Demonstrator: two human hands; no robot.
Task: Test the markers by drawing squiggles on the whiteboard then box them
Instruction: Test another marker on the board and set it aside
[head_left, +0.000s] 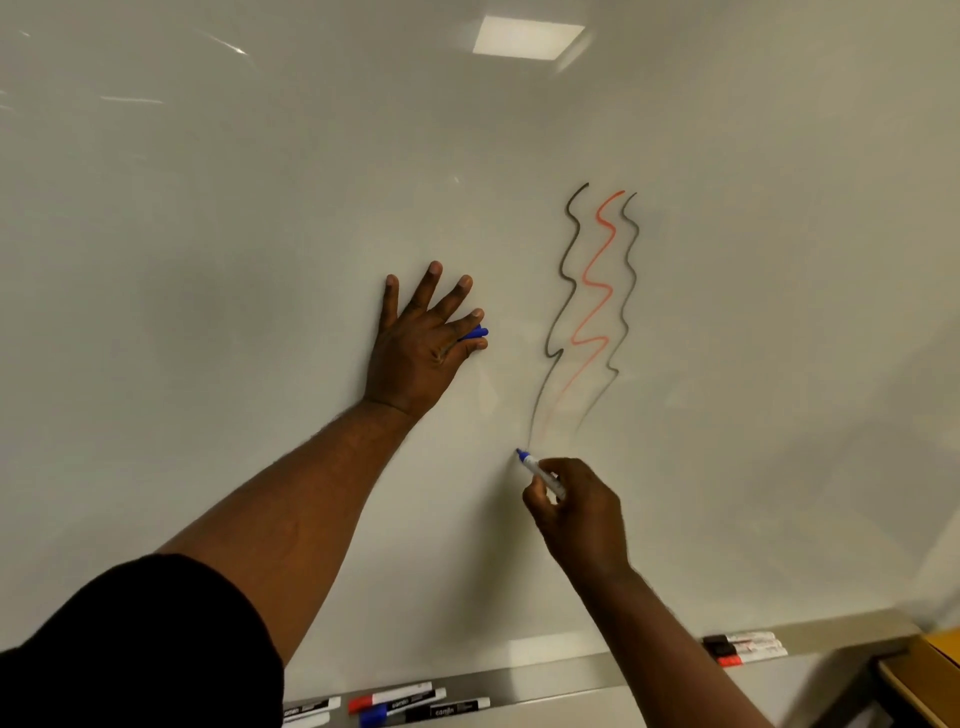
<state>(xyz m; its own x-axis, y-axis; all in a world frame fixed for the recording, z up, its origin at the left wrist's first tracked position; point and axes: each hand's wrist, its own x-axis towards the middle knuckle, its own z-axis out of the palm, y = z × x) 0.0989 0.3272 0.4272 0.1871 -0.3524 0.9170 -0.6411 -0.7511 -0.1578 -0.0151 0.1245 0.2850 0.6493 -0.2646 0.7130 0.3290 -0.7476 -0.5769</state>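
Note:
Three squiggles run down the whiteboard (260, 260): a black squiggle (563, 280), a red squiggle (595, 283) and a second black squiggle (628, 280). My right hand (582, 512) grips an uncapped blue marker (543, 475), its tip touching the board just below the squiggles' lower ends. My left hand (421, 343) lies flat on the board with fingers spread, left of the squiggles. A blue cap (475, 333) is pinched between its thumb and index finger.
The metal tray (571, 670) under the board holds several capped markers at lower left (410, 701) and three more markers at right (745, 649). A yellow-brown piece of furniture (930, 670) stands at the lower right corner.

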